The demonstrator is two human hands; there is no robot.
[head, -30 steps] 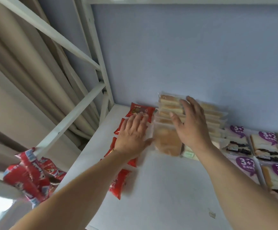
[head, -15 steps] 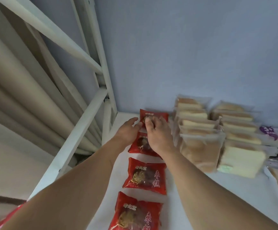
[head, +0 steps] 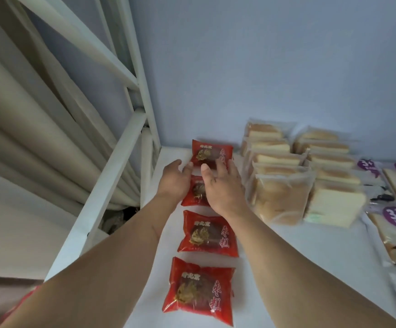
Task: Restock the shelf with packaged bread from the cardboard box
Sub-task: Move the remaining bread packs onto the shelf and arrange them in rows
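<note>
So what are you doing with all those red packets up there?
A person is lining up red bread packets on a white shelf. Both hands, left hand and right hand, reach the rearmost red packet by the wall. Two more red packets lie nearer. Clear-bagged sliced bread stands alongside.

Illumination is soft, even and moderately dim, with a cool bluish cast over the back wall [head: 275,67]. No direct source is visible; no hard glare anywhere. Shadows are faint: a weak one under the forearms at lower centre, and a darker pocket behind the white frame [head: 112,162] at left centre. Wide-angle distortion bows the frame bars at upper left. Motion blur softens the clear bread packs [head: 284,185] and the purple-labelled packs [head: 395,216] at the right edge. The red packets [head: 206,230] at centre are fairly sharp, print readable.
</note>
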